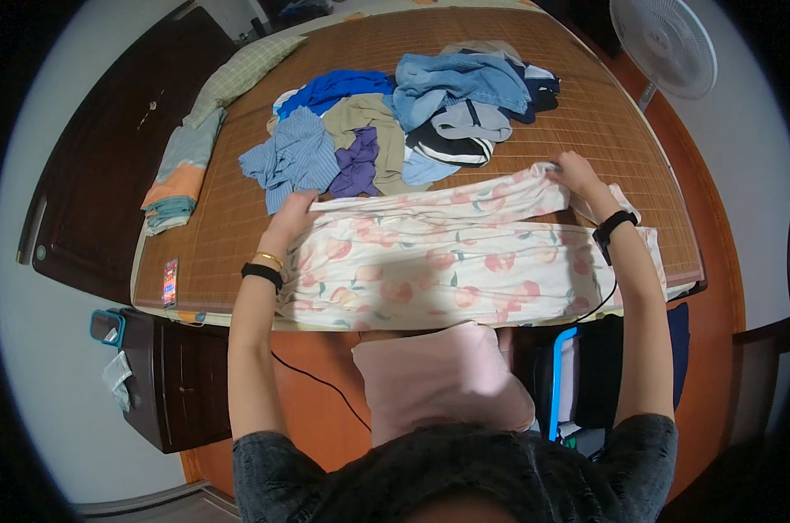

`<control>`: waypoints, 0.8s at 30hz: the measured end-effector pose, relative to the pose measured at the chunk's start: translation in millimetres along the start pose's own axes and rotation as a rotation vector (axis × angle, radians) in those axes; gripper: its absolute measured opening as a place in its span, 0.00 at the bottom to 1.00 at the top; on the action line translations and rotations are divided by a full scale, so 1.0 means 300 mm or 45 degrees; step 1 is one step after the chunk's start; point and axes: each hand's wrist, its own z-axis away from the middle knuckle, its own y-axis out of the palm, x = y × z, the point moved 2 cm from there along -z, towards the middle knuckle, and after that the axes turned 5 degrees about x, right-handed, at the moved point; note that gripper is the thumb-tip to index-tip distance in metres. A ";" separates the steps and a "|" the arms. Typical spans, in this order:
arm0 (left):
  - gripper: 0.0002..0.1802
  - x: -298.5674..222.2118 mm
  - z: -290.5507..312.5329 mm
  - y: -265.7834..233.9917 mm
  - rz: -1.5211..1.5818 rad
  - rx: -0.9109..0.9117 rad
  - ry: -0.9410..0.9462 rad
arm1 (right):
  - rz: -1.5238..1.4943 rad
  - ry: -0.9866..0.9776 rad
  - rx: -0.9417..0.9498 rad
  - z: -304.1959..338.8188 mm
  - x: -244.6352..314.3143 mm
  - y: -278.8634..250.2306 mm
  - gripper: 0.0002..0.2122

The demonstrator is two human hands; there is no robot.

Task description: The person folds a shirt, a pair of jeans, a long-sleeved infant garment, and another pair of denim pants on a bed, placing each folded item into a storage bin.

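Observation:
White pajama pants (430,270) printed with pink peaches and green leaves lie lengthwise along the near edge of the bed. My left hand (294,216) is closed on their upper left corner, fingers partly hidden. My right hand (576,174) pinches the far pant leg near its end and lifts it slightly off the mat. A gap shows between the two legs on the right side. The near leg lies flat and a little wrinkled.
Beyond the pants sits a heap of clothes: a blue striped shirt (295,157), a purple garment (356,164), a denim piece (456,83). Folded cloth (181,170), a pillow (242,78) and a phone (170,282) lie left. A fan (665,44) stands far right.

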 end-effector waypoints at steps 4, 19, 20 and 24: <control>0.09 -0.041 0.088 -0.144 0.046 -0.409 -0.109 | 0.045 -0.145 -0.546 0.067 0.184 -0.112 0.14; 0.23 -0.117 0.642 0.052 -0.198 -0.160 -0.051 | -0.035 -0.422 0.092 0.617 0.528 0.142 0.30; 0.23 -0.108 0.636 0.051 -0.219 -0.112 -0.068 | -0.036 -0.420 0.099 0.613 0.555 0.152 0.30; 0.18 -0.081 0.608 0.048 -0.197 -0.096 -0.144 | -0.167 -0.456 0.032 0.553 0.602 0.225 0.24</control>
